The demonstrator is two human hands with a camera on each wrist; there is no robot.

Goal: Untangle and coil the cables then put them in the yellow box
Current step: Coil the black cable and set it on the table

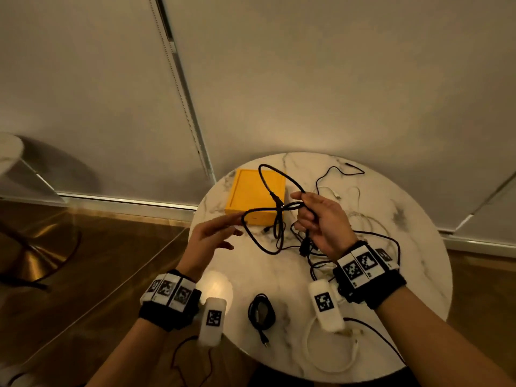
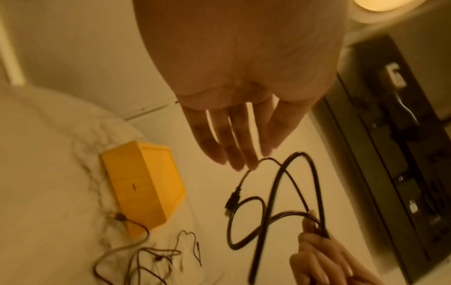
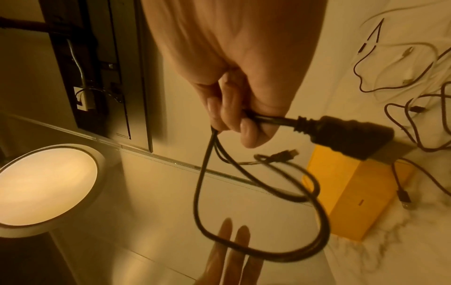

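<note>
Thick black cable [image 1: 268,219] looped in curled right-hand fingers [image 1: 305,216]; left fingers [image 1: 220,227] straight, released.

I stood at a round marble table [image 1: 413,219] on a wooden floor [image 1: 117,247]; pale blinds [image 1: 307,79] hung ahead, and a lamp [image 3: 46,185] glowed warmly.
</note>
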